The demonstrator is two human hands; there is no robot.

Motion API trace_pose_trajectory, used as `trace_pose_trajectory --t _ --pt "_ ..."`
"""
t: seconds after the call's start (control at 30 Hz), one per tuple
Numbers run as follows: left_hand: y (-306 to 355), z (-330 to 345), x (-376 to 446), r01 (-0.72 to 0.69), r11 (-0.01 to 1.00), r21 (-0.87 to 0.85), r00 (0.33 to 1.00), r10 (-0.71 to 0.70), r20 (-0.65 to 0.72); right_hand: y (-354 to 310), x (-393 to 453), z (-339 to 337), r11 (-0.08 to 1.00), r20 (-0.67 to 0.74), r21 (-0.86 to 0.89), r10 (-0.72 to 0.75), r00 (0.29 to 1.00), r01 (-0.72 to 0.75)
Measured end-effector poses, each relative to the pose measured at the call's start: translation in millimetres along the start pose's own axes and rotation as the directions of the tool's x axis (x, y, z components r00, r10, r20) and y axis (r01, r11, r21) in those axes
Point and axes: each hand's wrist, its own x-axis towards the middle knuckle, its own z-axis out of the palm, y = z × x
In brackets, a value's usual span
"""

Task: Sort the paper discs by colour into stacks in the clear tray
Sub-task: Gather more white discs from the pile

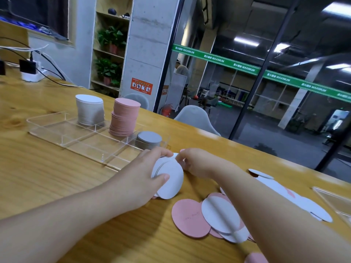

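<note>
Left hand and right hand together pinching a bunch of flat round white paper discs beside the clear plastic tray, white stack, pink stack, grey stack inside, loose pink and white discs on grainy wooden table.

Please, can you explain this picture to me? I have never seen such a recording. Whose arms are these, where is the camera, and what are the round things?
There is no machine here: a person wears a camera on the head, so you look down at their own arms. On the wooden table stands a clear tray holding three stacks of paper discs: white, pink and grey. Loose pink and white discs lie unsorted at the right. The left hand grips a small bunch of white discs, and the right hand pinches their top edge.
</note>
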Motion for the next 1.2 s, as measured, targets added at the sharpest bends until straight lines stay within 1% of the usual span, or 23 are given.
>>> trace_pose_trajectory --t 0.1,0.23,0.27,0.33,0.4,0.43,0.53,0.63,0.73,0.83,0.93,1.07,1.13,1.2 --pt "0 0 1 0.005 1.0 -0.02 1.0 -0.004 0.008 -6 8 -9 0.999 0.086 -0.038 0.017 0.996 -0.014" --pt "-1 1 4 0.011 1.0 -0.01 1.0 -0.011 0.007 -7 16 -19 0.99 0.217 -0.142 0.045 0.975 -0.014" --pt "-1 1 4 0.012 1.0 -0.017 1.0 -0.012 0.007 -7 18 -19 0.991 0.241 -0.133 0.053 0.969 -0.021" --pt "-2 1 4 0.015 1.0 -0.009 1.0 -0.015 0.007 -4 23 -16 0.995 0.257 -0.06 0.088 0.963 -0.075" --pt "-2 1 4 0.014 1.0 0.008 1.0 -0.014 0.005 -4 25 -10 0.99 0.221 0.024 0.129 0.967 -0.137" --pt "-2 1 3 0.012 1.0 0.01 1.0 -0.012 0.002 -4 26 -7 0.988 0.188 0.046 0.134 0.973 -0.145" --pt "0 1 4 0.01 1.0 0.017 1.0 -0.01 -0.003 -3 28 -4 0.995 0.104 0.05 0.085 0.991 -0.09" --pt "-1 1 3 0.005 1.0 0.022 1.0 -0.004 -0.006 0 28 -4 0.998 0.084 0.056 0.034 0.996 -0.039" --pt "-1 1 2 -0.028 0.998 0.048 1.0 0.029 -0.01 1 28 -2 0.998 0.082 0.039 0.044 0.996 -0.047" --pt "-2 2 2 -0.059 0.997 0.058 0.998 0.059 -0.006 2 26 -1 0.998 0.025 0.052 0.033 0.999 -0.034" --pt "-4 3 3 -0.053 0.998 0.046 0.998 0.054 -0.016 3 20 4 0.993 -0.092 0.119 0.011 0.996 0.0" --pt "-5 4 3 -0.063 0.998 0.015 0.997 0.063 -0.035 7 11 10 0.976 -0.295 0.189 -0.049 0.954 0.108" --pt "-6 5 4 -0.068 0.998 0.009 0.997 0.068 -0.045 9 3 8 0.957 -0.359 0.248 -0.056 0.932 0.153" --pt "-6 5 4 -0.063 0.998 -0.011 0.997 0.062 -0.052 13 -6 5 0.949 -0.404 0.265 -0.052 0.913 0.171"
